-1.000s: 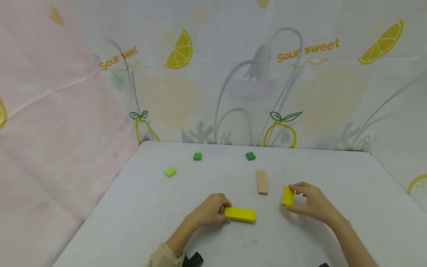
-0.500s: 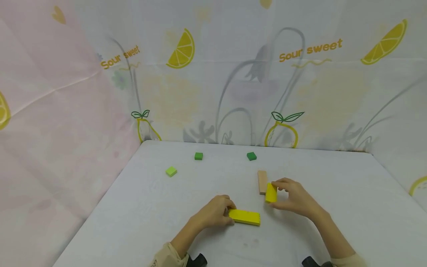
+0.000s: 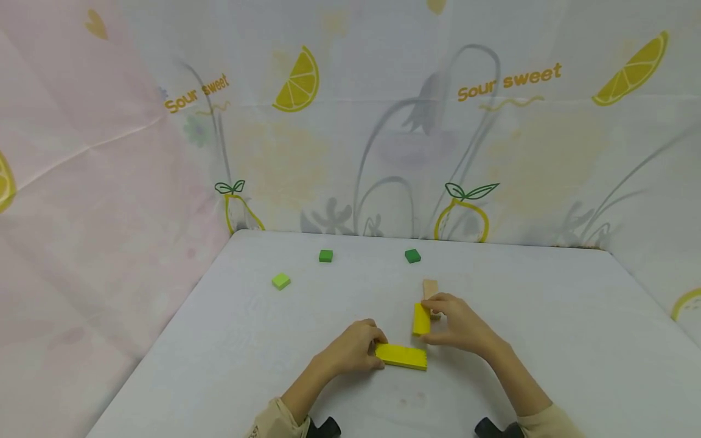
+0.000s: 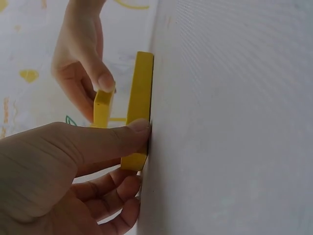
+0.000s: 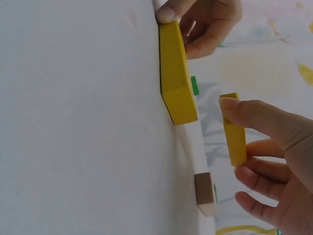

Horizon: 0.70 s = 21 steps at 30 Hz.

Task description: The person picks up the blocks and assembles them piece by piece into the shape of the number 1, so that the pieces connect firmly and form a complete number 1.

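Observation:
My left hand point(image 3: 353, 348) pinches the left end of a long yellow block point(image 3: 402, 357), which lies flat on the table. In the left wrist view the thumb presses one side of that long block point(image 4: 141, 90), with fingertips round the other. Held up by thumb and fingers, a shorter yellow block point(image 3: 420, 319) is in my right hand point(image 3: 461, 325), just beyond the long block's right end. The right wrist view has this shorter block point(image 5: 236, 139) raised clear of the table, apart from the long one point(image 5: 174, 73).
Behind the right hand, a plain wooden block point(image 3: 430, 287) lies partly covered. Farther back on the white table point(image 3: 208, 353) sit a light green block point(image 3: 281, 281), a mid-green block point(image 3: 325, 256) and a dark green block point(image 3: 413, 256). A lemon-print curtain point(image 3: 350, 140) hangs behind.
My right hand has carried the shorter yellow block leftward, past the front of the wooden block, toward the long yellow block. The left hand keeps its grip, nearly still.

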Tool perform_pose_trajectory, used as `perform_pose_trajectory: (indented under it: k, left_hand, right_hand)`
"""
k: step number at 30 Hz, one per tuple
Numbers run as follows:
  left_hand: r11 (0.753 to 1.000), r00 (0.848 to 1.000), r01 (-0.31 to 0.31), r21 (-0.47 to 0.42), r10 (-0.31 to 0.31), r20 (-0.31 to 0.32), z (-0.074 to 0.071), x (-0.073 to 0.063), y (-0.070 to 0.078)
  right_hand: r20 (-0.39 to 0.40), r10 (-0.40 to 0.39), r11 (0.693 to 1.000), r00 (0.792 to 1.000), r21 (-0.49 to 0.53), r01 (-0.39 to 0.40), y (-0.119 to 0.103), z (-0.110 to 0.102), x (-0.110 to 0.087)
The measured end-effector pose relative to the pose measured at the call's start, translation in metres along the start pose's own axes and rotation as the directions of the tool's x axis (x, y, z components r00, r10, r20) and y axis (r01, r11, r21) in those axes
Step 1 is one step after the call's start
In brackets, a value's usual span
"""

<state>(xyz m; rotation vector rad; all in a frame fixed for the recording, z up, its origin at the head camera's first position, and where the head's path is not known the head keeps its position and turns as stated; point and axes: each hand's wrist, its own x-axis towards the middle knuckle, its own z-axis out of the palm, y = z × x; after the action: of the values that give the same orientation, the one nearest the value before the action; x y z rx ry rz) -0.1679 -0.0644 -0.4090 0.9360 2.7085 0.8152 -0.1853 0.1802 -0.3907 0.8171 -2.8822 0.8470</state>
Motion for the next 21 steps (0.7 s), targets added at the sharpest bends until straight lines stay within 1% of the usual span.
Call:
perform_pose_trajectory:
  k: [4,7,11,16,21]
  left_hand:
    - [1.0,1.0,0.007,-0.008,-0.007,0.01,0.0,0.001,-0.002]
    - [1.0,1.0,0.006,-0.018,-0.006,0.021,0.0,0.001,-0.003]
    - [0.999,1.0,-0.006,-0.048,0.008,0.028,-0.001,0.001,-0.006]
    - [0.996,0.999,-0.04,-0.082,0.042,0.02,-0.002,0.001,-0.009]
    - [0.996,0.999,-0.046,-0.077,0.047,0.019,-0.002,0.001,-0.009]
  right_hand:
    - [0.01,-0.002,1.0,1.0,0.015,0.002,-0.002,0.008,0.006]
    - [0.009,-0.025,0.999,1.0,0.027,0.025,-0.002,0.013,0.01]
    - [0.019,-0.033,0.998,0.999,0.052,0.032,-0.001,0.018,0.015]
    - [0.042,-0.013,0.998,0.999,0.065,0.01,-0.002,0.021,0.019]
    - [0.059,-0.006,0.998,0.998,0.064,0.002,-0.002,0.023,0.021]
